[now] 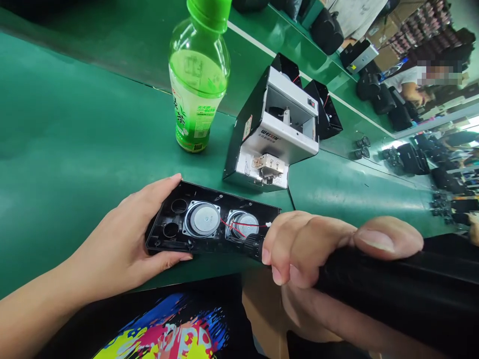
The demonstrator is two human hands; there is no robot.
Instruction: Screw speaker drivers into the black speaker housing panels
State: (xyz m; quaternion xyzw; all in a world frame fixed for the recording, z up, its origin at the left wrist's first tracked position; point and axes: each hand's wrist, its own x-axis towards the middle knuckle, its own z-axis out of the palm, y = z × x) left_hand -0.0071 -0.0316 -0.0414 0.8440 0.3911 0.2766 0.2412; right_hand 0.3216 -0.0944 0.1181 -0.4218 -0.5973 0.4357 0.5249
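Note:
My left hand (130,227) grips the left end of a black speaker housing (205,246), thumb along the near side and fingers over the far side. Two round silver speaker drivers (204,219) sit inside it, with thin red wires (234,224) running to the right. Wrapped around a thick black power screwdriver (396,279) is my right hand (310,244). The tool's ribbed front end reaches the housing beside the right driver; its tip cannot be made out. Just beyond the housing stands a screw feeder machine (279,132), grey and black, marked WEIXIN.
A green-capped tea bottle (198,85) stands on the green table (93,134) behind the housing. More black housings (325,109) lie behind the machine, with loose speaker drivers (362,147) to the right. Across the table a person (411,87) is among black speaker parts.

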